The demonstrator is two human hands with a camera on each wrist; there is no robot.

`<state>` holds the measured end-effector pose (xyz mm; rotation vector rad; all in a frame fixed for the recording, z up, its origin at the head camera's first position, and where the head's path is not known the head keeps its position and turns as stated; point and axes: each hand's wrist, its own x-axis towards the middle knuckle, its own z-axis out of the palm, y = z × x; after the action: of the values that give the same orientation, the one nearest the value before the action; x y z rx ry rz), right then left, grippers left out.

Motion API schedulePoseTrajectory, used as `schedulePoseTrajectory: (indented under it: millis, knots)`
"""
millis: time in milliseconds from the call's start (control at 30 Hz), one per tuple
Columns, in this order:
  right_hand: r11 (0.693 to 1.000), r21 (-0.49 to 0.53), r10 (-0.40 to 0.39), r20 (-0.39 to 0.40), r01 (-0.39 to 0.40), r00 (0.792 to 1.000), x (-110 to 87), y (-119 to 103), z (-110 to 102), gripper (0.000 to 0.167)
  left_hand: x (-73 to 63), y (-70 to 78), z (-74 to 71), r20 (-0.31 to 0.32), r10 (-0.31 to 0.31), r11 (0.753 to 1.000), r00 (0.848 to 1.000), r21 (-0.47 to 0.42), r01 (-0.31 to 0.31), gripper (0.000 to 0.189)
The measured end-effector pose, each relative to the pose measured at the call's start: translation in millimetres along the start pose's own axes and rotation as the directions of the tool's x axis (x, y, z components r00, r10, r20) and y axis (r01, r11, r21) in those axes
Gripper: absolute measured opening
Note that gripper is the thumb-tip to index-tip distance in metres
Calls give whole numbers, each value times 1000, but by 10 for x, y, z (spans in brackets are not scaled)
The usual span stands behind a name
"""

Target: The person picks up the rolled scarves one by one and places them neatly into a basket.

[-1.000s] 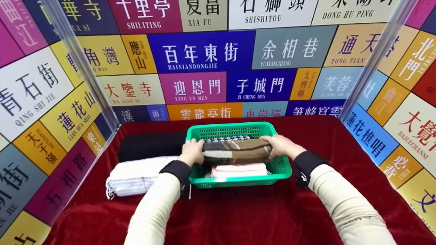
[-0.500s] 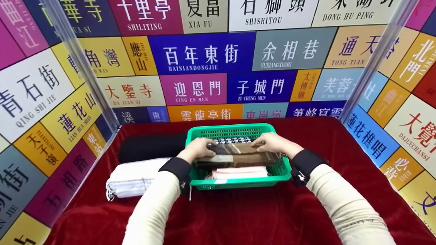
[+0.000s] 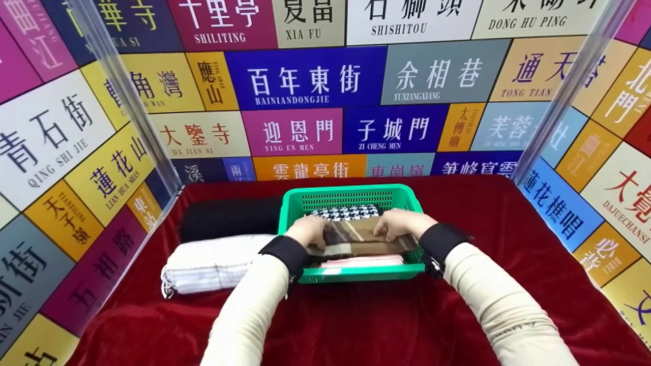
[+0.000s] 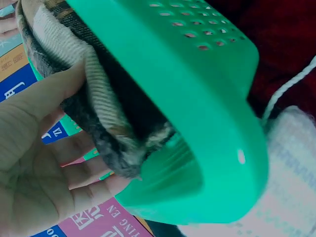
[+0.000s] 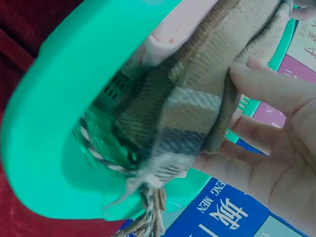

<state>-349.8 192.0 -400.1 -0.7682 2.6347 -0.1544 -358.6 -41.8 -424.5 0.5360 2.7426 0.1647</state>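
Note:
A folded brown plaid scarf (image 3: 351, 236) lies across the middle of a green plastic basket (image 3: 356, 190). My left hand (image 3: 308, 232) pinches its left end, thumb on the near face and fingers behind, as the left wrist view shows on the plaid fold (image 4: 101, 94). At the other end my right hand (image 3: 404, 223) grips the top edge; in the right wrist view braided tassels (image 5: 150, 212) hang from that end over the basket's rim. Behind the scarf is a black-and-white houndstooth cloth (image 3: 346, 212), and in front a pink folded cloth (image 3: 363, 261), partly covered.
Left of the basket lie a rolled black cloth (image 3: 229, 218) and, nearer, a folded white fringed scarf (image 3: 213, 264). Red velvet (image 3: 366, 325) covers the table. Panels printed with place names (image 3: 305, 76) enclose the back and sides, with clear posts (image 3: 552, 101) at the corners.
The plaid scarf has gone lower into the basket and forward, covering more of the pink cloth and showing more houndstooth. Both hands have moved inward along it.

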Motion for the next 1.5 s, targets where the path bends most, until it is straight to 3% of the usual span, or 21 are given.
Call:
schedulePoseTrajectory:
  millis: [133, 367, 600, 733, 800, 867, 933, 1000, 1033, 1100, 1133, 1167, 1200, 1267, 1333, 1367, 1433, 1500]
  knots:
    - [999, -37, 21, 45, -20, 999, 18, -30, 18, 38, -85, 103, -29, 15, -13, 1000, 1000, 6, 13, 52]
    - [998, -15, 68, 84, -67, 994, 8, -43, 67, 43, -132, 138, -8, 13, 10, 999, 1000, 33, -10, 48]
    - [1000, 13, -1, 64, 0, 998, -83, 22, 58, 41, -140, 170, -12, -46, -66, 998, 997, 16, 67, 39]
    - [997, -20, -73, -44, 72, 996, -181, 56, 57, 37, -172, 158, -35, -111, -118, 991, 987, -79, 110, 29]
    - [998, -27, -60, -172, 57, 983, -244, 47, 77, 34, -222, 94, -53, -181, -85, 980, 980, -193, 49, 30]
    - [1000, -13, -14, -342, 11, 940, -330, 12, 116, 32, -310, -10, -55, -282, -25, 934, 959, -348, -78, 32]
    - [998, 49, 47, -511, -26, 858, -440, -42, 182, 30, -425, -157, -24, -400, 29, 831, 916, -499, -244, 34]
    - [995, 104, 79, -666, -12, 742, -567, -97, 277, 26, -564, -334, 47, -523, 25, 702, 852, -598, -387, 34]
    - [992, 126, 79, -725, 18, 684, -636, -122, 330, 24, -639, -422, 94, -577, -4, 655, 817, -618, -434, 33]
    - [982, 149, 53, -803, 113, 594, -782, -150, 456, 18, -772, -614, 213, -666, -75, 591, 742, -629, -505, 28]
    - [973, 164, 41, -818, 163, 574, -859, -156, 527, 16, -840, -708, 279, -696, -120, 576, 708, -630, -521, 25]
    - [961, 185, 34, -816, 205, 577, -941, -152, 600, 13, -906, -800, 348, -715, -165, 571, 680, -631, -525, 23]
    - [947, 216, 32, -802, 240, 596, -1023, -138, 676, 11, -967, -889, 421, -726, -212, 573, 655, -635, -518, 21]
    - [914, 302, 51, -748, 270, 662, -1185, -93, 826, 9, -1084, -1050, 557, -726, -296, 587, 621, -651, -482, 19]
    - [887, 379, 75, -681, 263, 729, -1315, -33, 970, 8, -1203, -1184, 664, -707, -377, 620, 598, -673, -404, 19]
    - [881, 400, 81, -655, 254, 752, -1362, 1, 1038, 7, -1253, -1242, 704, -699, -406, 638, 589, -678, -364, 21]
    - [872, 408, 56, -630, 269, 774, -1413, 58, 1175, 6, -1326, -1342, 756, -691, -419, 683, 589, -668, -297, 25]
    - [864, 409, 12, -599, 293, 801, -1429, 106, 1310, 6, -1353, -1427, 779, -705, -380, 763, 599, -605, -227, 31]
